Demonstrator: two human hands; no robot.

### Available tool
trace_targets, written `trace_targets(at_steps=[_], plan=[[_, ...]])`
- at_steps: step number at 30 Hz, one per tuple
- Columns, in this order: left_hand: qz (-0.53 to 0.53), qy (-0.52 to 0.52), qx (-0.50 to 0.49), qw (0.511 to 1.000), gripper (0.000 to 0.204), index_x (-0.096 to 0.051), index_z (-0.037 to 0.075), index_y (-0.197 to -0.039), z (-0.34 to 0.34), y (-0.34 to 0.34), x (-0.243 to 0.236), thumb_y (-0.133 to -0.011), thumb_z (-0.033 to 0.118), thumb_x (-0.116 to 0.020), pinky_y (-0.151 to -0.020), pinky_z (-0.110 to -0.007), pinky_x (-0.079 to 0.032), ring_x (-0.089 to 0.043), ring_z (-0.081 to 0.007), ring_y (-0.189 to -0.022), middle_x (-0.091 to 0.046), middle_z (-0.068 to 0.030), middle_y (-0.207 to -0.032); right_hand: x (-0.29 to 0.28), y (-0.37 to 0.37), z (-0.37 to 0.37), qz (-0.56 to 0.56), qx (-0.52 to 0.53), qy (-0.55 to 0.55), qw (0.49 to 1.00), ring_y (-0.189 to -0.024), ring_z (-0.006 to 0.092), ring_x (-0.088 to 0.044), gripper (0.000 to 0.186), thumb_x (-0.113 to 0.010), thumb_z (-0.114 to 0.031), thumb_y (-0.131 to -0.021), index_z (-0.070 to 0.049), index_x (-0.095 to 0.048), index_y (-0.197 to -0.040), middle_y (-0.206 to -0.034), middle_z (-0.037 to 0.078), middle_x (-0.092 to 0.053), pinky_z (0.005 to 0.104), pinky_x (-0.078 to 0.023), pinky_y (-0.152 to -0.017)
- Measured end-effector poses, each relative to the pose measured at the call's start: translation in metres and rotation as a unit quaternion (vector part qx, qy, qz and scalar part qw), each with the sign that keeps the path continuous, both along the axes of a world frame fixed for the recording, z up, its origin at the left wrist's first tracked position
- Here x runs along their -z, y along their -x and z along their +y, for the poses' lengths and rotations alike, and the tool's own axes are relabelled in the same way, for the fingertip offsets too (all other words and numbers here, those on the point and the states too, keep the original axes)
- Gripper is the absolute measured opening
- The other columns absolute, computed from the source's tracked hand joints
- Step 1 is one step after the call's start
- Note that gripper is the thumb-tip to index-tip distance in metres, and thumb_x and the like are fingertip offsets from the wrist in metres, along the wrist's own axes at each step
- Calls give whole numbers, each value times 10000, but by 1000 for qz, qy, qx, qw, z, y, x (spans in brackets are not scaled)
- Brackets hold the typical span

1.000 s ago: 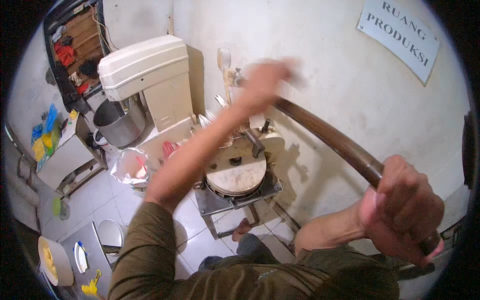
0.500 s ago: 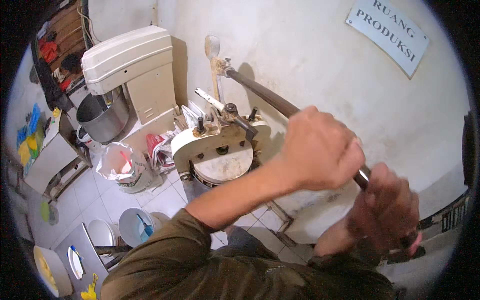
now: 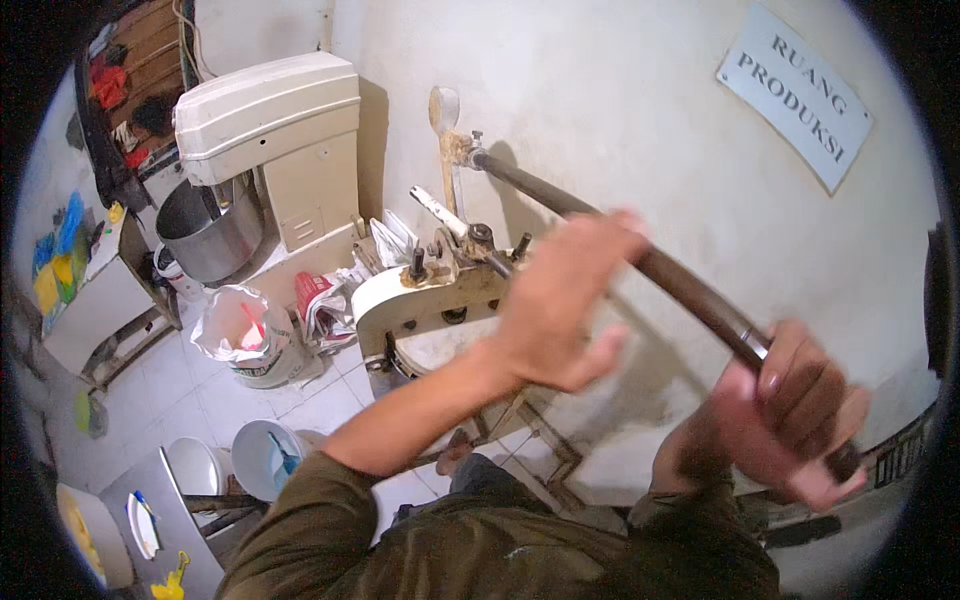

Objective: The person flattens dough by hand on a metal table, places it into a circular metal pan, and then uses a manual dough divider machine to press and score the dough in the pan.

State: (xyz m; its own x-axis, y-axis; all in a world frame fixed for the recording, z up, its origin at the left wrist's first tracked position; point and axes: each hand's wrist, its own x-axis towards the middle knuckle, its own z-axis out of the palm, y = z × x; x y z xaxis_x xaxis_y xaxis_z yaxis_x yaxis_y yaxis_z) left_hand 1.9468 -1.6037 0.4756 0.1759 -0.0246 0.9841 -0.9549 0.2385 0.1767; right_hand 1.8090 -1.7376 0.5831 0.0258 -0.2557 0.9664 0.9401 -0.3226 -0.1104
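A long dark metal lever (image 3: 690,285) slants from a worn joint near the wall down to the right. Toward its lower end my right hand (image 3: 785,415) is wrapped around the bar, just below a shiny ring. My left hand (image 3: 565,305) is open, thumb apart from the fingers. Its fingertips lie beside the lever's middle; whether they touch it I cannot tell. Behind my left hand stands a cream metal press (image 3: 385,308) with a rounded top, upright bolts and a short white handle (image 3: 437,210). My left hand and forearm cover part of its round front.
A cream stand mixer (image 3: 265,125) with a steel bowl (image 3: 210,235) stands beyond the press. On the tiled floor are a lined bucket (image 3: 250,345) and two white buckets (image 3: 262,450). A grey table (image 3: 180,535) holds a white brush. The wall with a sign (image 3: 797,95) borders the lever.
My left hand has let go of the lever, opened and moved left and slightly down. My right hand still grips the bar and has shifted slightly right. The view has tilted a little.
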Motion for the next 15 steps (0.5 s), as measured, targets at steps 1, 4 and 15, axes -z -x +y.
trace_targets(at_steps=[1, 4, 15], plan=[[41, 35, -12, 998, 443, -603, -32, -1249, -7, -13, 9, -881, 207, -545, -981, -516, -490, -630, -429, -1102, -662, -218, -1155, -22, -10, -9, -29, 41, 9, 999, -565, 138, -447, 490, -427, -570, -1048, -176, -465, -760, -630, -9, -453, 370, -410, -532], [305, -94, -105, 942, 345, -665, -13, -1071, 13, -126, 46, -952, 291, -556, -870, -500, -505, -672, -421, -979, -698, -247, -1003, -79, -121, -25, -106, 97, -9, 990, -545, 133, -455, 542, -400, -607, -1056, -165, -464, -748, -611, -1, -471, 368, -413, -512], [150, -561, -346, 737, 597, -750, 27, -733, 46, -276, 80, -1006, 418, -391, -961, -608, -472, -688, -478, -834, -698, -265, -775, -67, -493, 16, 127, 386, 65, 911, -842, 475, -692, 665, -542, -202, -967, 127, -244, -1462, -898, 287, -702, 575, -553, -783]])
